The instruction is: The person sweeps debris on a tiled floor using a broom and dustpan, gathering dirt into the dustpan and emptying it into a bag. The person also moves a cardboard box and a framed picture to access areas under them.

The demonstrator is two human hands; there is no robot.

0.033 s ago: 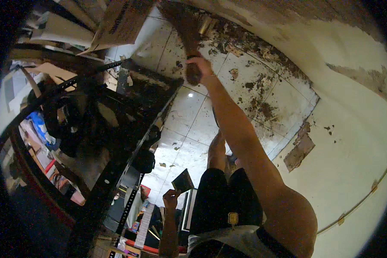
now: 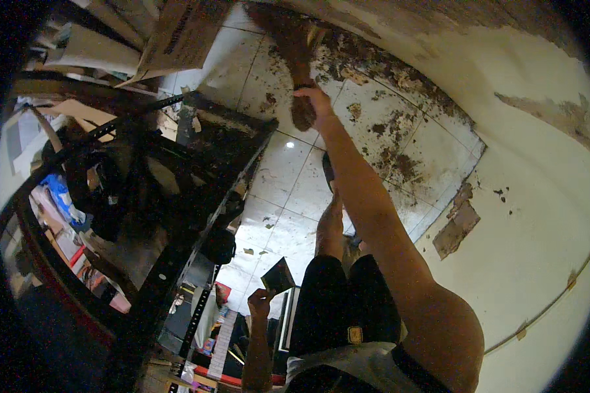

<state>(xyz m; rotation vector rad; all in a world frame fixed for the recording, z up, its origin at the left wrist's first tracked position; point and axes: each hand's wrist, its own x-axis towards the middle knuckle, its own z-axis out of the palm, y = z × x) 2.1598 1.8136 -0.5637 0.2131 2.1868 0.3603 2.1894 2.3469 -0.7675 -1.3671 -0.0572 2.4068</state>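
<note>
Right hand clenched around brush over dirty floor tiles; left hand pinching dark card.

The brush head beyond the right hand's fingers blurs into the dirt; shelf contents are too dark to identify.

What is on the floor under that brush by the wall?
Under the brush held by the right hand lies brown dirt spread over pale floor tiles. The patch directly beneath the bristles is covered, so it cannot be seen.
</note>
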